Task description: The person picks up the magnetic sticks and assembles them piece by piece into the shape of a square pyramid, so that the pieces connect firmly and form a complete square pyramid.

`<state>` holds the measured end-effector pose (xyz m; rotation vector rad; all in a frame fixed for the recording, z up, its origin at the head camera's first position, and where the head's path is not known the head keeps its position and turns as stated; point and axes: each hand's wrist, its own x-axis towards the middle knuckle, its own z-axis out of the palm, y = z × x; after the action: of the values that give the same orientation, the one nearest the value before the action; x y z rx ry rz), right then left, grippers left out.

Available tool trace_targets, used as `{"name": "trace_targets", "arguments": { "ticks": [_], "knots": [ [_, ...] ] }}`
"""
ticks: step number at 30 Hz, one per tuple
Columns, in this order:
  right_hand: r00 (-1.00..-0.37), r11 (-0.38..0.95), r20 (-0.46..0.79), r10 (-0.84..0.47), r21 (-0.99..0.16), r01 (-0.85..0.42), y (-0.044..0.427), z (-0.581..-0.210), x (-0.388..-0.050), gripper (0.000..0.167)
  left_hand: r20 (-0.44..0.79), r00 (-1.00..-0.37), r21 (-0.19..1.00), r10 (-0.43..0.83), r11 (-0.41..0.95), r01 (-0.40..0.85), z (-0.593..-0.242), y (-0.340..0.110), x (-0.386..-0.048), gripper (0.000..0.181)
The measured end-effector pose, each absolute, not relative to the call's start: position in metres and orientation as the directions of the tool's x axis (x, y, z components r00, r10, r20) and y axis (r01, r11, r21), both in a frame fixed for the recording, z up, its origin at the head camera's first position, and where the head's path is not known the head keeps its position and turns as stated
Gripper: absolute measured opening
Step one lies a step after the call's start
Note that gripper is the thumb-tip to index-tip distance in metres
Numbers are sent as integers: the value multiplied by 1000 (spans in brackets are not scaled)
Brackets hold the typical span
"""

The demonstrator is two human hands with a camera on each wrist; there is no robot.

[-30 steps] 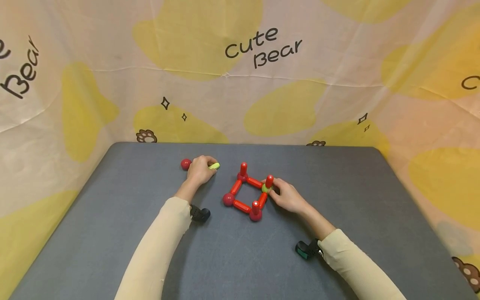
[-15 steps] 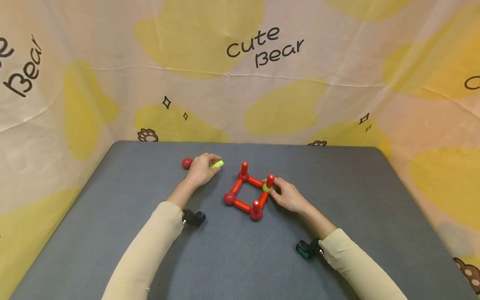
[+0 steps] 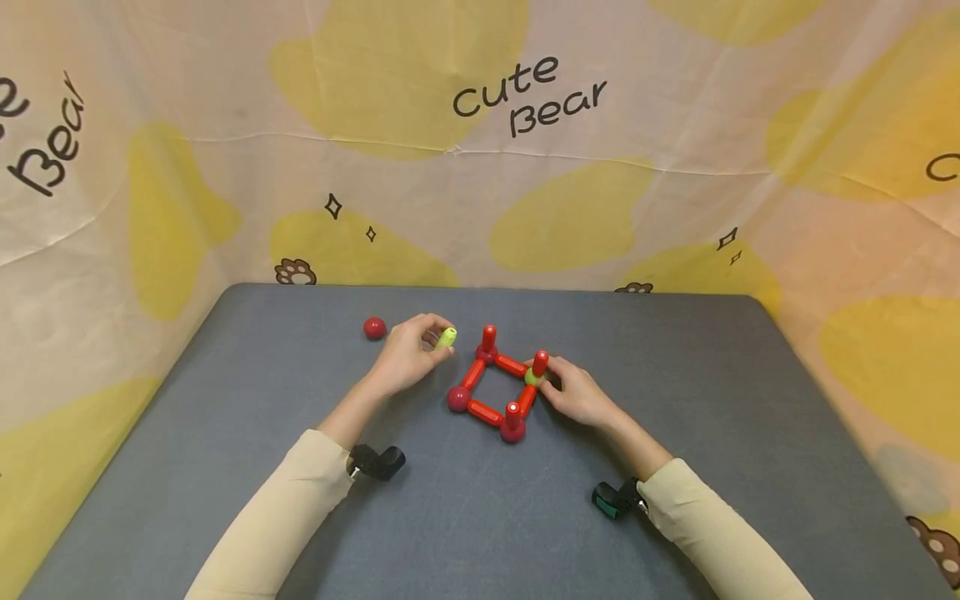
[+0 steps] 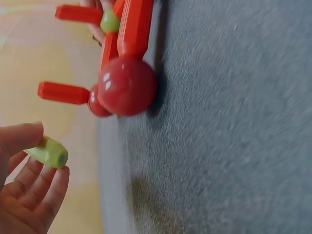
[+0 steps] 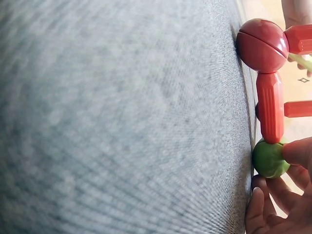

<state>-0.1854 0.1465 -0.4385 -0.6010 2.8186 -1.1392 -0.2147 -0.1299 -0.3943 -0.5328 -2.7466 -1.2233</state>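
On the table lies a square frame of red magnetic rods (image 3: pixel 485 412) joined by balls at its corners. Three corners carry upright red rods; the near-left red ball (image 3: pixel 459 398) has none on top. My left hand (image 3: pixel 408 354) pinches a yellow-green rod (image 4: pixel 51 153) between thumb and fingers, held above the table just left of the frame. At the frame's right corner my right hand (image 3: pixel 579 395) grips the green ball (image 5: pixel 270 159) with thumb and fingertips, and a red rod (image 3: pixel 540 362) stands on that ball.
A loose red ball (image 3: pixel 374 327) lies on the grey table (image 3: pixel 300 367) behind and left of my left hand. A printed cloth (image 3: pixel 420 200) hangs behind the table and along its sides.
My left hand has drawn away from the loose red ball, moving right toward the frame. The yellow-green rod in it has tilted more upright. My right hand stays on the green ball.
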Motion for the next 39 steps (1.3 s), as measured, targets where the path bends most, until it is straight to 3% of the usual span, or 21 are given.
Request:
{"name": "trace_targets", "arguments": {
  "ticks": [17,39],
  "knots": [
    [-924,660,111,-365,-669,-341,147,-439,-185,29,180,-930,776,322,535,335,-393,-122,-176,23],
    [-921,662,115,-372,-663,-350,147,-438,-186,30,143,-932,794,334,524,309,-403,-117,-172,24]
  ]
}}
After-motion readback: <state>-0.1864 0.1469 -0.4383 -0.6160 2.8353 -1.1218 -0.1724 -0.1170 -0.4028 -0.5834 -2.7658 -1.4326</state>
